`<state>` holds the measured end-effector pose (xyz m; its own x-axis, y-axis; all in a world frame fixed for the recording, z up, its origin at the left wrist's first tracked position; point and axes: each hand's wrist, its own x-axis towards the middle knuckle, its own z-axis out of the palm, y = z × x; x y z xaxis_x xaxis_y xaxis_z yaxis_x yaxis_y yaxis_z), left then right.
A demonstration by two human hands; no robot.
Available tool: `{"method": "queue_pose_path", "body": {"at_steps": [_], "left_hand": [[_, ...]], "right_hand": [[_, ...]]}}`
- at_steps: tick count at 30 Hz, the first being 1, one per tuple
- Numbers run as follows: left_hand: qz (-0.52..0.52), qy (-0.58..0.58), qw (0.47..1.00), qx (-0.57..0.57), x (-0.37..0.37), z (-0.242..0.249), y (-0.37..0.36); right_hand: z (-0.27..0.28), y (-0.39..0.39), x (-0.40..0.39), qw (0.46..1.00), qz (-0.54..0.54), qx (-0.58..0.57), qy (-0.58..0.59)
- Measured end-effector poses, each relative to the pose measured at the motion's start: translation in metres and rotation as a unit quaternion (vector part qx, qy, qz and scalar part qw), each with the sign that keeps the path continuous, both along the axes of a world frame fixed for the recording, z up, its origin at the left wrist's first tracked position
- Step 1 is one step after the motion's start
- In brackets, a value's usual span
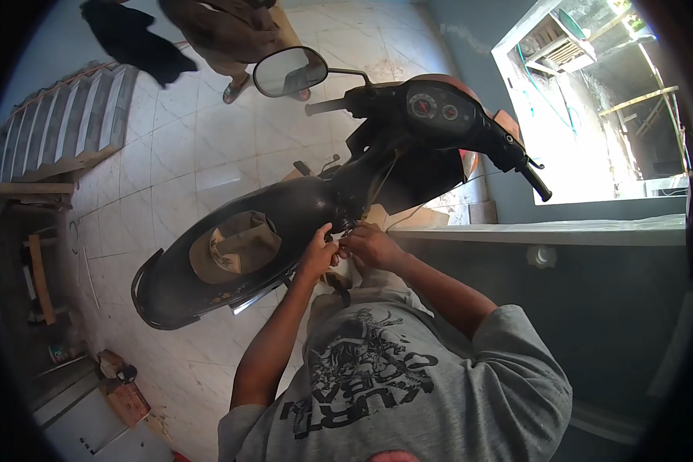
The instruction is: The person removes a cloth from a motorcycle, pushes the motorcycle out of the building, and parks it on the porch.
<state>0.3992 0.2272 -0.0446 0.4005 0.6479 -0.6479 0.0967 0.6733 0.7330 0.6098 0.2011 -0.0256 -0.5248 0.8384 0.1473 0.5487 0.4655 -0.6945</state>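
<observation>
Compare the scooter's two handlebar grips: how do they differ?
The grip nearer the mirror looks grey, while the opposite grip looks black. A mirror stands out beside the grey one; none shows beside the black one. Both sit at ends of the same handlebar.

The motorbike seat (309, 199) is smooth and black with a soft sheen. On it lies a matt cloth cap (242, 248); the floor tiles (200, 142) look glossy.
</observation>
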Motion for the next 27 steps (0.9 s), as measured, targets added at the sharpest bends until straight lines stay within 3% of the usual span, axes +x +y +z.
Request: {"method": "queue_pose_path", "body": {"at_steps": [3, 6, 7, 8, 10, 11, 12, 16, 18, 20, 22, 25, 27], "left_hand": [[0.059, -0.043, 0.996, -0.047, 0.002, 0.012, -0.002], [0.095, -0.034, 0.995, -0.029, -0.001, 0.011, -0.011], [0.099, -0.021, 0.995, -0.011, -0.006, 0.004, -0.016], [0.091, -0.002, 0.996, -0.006, -0.013, -0.003, -0.024], [0.073, 0.038, 0.997, 0.004, -0.035, -0.023, -0.046], [0.073, 0.061, 0.995, -0.013, -0.048, -0.031, -0.060], [0.074, 0.083, 0.993, -0.030, -0.062, -0.040, -0.075], [0.061, 0.203, 0.975, -0.067, -0.136, -0.096, -0.158], [0.065, 0.273, 0.952, -0.122, -0.163, -0.096, -0.194], [0.137, 0.294, 0.927, -0.190, -0.185, -0.094, -0.230], [0.246, 0.203, 0.926, -0.202, -0.218, -0.109, -0.280], [0.188, 0.151, 0.966, -0.088, -0.250, -0.127, -0.331], [0.149, 0.227, 0.959, -0.080, -0.242, -0.122, -0.331]], "right_hand": [[-0.043, -0.002, 0.001, 0.987, -0.070, -0.143, 0.003], [-0.103, 0.011, 0.030, 0.966, -0.168, 0.121, 0.153], [-0.084, 0.020, 0.038, 0.870, -0.353, -0.120, 0.324], [-0.064, 0.030, 0.046, 0.658, -0.491, -0.348, 0.453], [-0.103, 0.043, 0.088, 0.569, -0.528, -0.308, 0.550], [-0.113, 0.052, 0.102, 0.460, -0.562, -0.283, 0.626], [-0.122, 0.058, 0.119, 0.413, -0.571, -0.289, 0.648], [-0.138, 0.080, 0.153, 0.411, -0.608, -0.296, 0.611], [-0.139, 0.089, 0.159, 0.428, -0.621, -0.293, 0.587], [-0.142, 0.098, 0.165, 0.412, -0.644, -0.287, 0.577], [-0.141, 0.103, 0.166, 0.402, -0.660, -0.277, 0.571], [-0.134, 0.110, 0.164, 0.392, -0.671, -0.266, 0.570], [-0.132, 0.112, 0.164, 0.383, -0.673, -0.264, 0.575]]}}
